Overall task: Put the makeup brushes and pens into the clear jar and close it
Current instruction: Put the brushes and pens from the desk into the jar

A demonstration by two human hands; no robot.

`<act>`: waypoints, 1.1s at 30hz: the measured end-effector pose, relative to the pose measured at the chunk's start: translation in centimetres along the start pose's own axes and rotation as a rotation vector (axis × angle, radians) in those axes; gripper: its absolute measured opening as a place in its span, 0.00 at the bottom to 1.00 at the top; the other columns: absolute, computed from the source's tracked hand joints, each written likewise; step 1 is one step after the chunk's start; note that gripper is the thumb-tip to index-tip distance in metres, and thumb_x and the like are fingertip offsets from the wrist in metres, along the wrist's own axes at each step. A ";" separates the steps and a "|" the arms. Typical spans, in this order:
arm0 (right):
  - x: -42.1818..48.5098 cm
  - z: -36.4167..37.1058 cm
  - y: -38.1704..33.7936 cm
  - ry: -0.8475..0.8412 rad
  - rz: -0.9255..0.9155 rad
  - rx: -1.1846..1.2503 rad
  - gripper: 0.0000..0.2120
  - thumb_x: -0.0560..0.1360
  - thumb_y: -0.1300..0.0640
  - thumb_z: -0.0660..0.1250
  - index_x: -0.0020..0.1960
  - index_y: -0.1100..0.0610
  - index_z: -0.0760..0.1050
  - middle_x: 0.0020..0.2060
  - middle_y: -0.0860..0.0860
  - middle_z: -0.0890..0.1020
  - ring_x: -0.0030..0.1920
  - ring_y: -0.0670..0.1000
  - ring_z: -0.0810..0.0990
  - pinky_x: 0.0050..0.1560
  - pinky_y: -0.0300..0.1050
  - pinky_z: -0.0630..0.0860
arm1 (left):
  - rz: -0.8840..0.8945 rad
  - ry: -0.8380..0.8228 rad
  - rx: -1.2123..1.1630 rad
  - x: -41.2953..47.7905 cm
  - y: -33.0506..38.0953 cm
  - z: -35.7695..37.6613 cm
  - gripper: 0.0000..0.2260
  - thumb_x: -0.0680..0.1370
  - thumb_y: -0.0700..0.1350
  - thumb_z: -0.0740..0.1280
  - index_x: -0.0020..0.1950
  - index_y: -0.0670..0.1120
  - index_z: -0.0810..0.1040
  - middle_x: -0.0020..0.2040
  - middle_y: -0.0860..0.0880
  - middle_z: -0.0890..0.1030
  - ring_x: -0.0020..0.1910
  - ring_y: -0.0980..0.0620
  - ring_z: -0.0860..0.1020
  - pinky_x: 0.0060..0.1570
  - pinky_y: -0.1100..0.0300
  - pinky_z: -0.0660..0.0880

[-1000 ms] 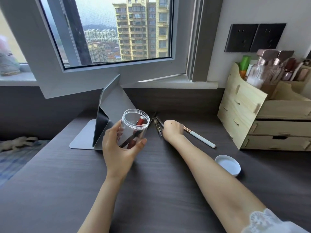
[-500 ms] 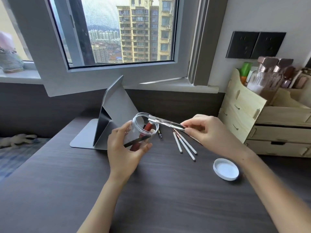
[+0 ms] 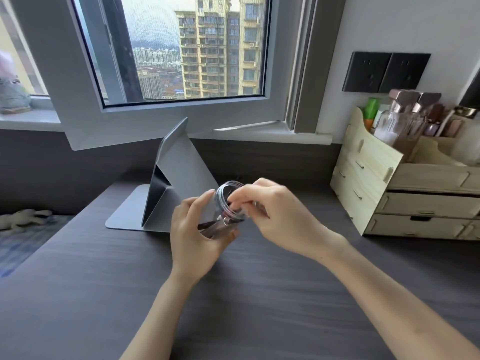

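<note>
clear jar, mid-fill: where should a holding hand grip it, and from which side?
Grip the clear jar round its smooth lower wall, from the left, as the left hand does. It is tilted with its threaded mouth up and right, where the right hand feeds items in.

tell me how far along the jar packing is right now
Partly done: dark and reddish items already lie inside the clear jar, which the left hand holds tilted above the desk. In hand: the right hand is at the jar's open mouth, apparently feeding more in. Left: the jar has no lid on; no lid or loose brushes are visible, possibly hidden by the right arm.
</note>
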State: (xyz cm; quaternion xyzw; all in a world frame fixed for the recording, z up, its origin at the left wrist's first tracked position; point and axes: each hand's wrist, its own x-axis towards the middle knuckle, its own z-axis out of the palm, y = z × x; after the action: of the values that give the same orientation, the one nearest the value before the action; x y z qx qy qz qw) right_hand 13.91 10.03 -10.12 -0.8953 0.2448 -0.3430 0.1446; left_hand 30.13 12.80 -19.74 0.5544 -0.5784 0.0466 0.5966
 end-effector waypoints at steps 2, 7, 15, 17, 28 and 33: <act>0.6 -0.4 1.2 0.187 0.086 0.080 0.11 0.74 0.69 0.63 0.49 0.58 0.81 0.40 0.44 0.82 0.40 0.41 0.76 0.43 0.26 0.69 | -0.065 0.046 -0.057 0.2 0.0 -0.2 0.31 0.60 0.55 0.75 0.61 0.55 0.73 0.51 0.66 0.72 0.51 0.54 0.74 0.54 0.59 0.72; 2.4 2.8 7.3 0.136 0.488 -0.065 0.08 0.74 0.61 0.64 0.49 0.58 0.81 0.44 0.54 0.85 0.47 0.54 0.82 0.51 0.46 0.77 | -0.321 0.135 -0.286 0.7 -0.2 -1.1 0.31 0.58 0.53 0.78 0.59 0.51 0.74 0.55 0.49 0.78 0.56 0.51 0.75 0.58 0.58 0.73; 4.6 10.7 10.9 -0.105 0.707 -0.506 0.19 0.76 0.47 0.62 0.57 0.62 0.75 0.57 0.60 0.79 0.60 0.61 0.76 0.55 0.49 0.73 | -0.380 0.168 -0.300 0.8 -0.4 -1.1 0.32 0.59 0.50 0.78 0.60 0.47 0.74 0.58 0.47 0.78 0.58 0.50 0.76 0.61 0.51 0.74; 4.7 11.4 11.1 -0.087 0.702 -0.581 0.16 0.78 0.51 0.61 0.58 0.62 0.75 0.58 0.59 0.79 0.59 0.60 0.77 0.54 0.49 0.74 | -0.386 0.159 -0.298 0.7 -0.5 -1.1 0.33 0.58 0.53 0.78 0.60 0.48 0.74 0.57 0.47 0.78 0.58 0.50 0.76 0.61 0.52 0.74; 1.9 4.7 7.2 0.384 0.786 0.873 0.06 0.76 0.60 0.65 0.41 0.59 0.78 0.31 0.52 0.78 0.29 0.46 0.73 0.24 0.33 0.71 | -0.338 0.100 -0.270 0.6 -0.2 -0.9 0.31 0.60 0.47 0.80 0.61 0.48 0.74 0.56 0.49 0.78 0.57 0.51 0.75 0.60 0.55 0.73; 0.1 -0.1 3.0 0.348 0.572 1.311 0.05 0.76 0.64 0.62 0.46 0.62 0.76 0.33 0.54 0.85 0.32 0.48 0.83 0.33 0.36 0.80 | -0.270 0.040 -0.266 0.2 0.4 -0.3 0.32 0.57 0.52 0.79 0.59 0.52 0.74 0.53 0.52 0.77 0.55 0.55 0.75 0.57 0.64 0.71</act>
State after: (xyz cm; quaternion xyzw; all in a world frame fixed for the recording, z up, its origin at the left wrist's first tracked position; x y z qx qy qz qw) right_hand 12.93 7.47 -11.28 -0.4587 0.2328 -0.5048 0.6933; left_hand 30.12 13.03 -19.27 0.5422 -0.4879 -0.0994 0.6768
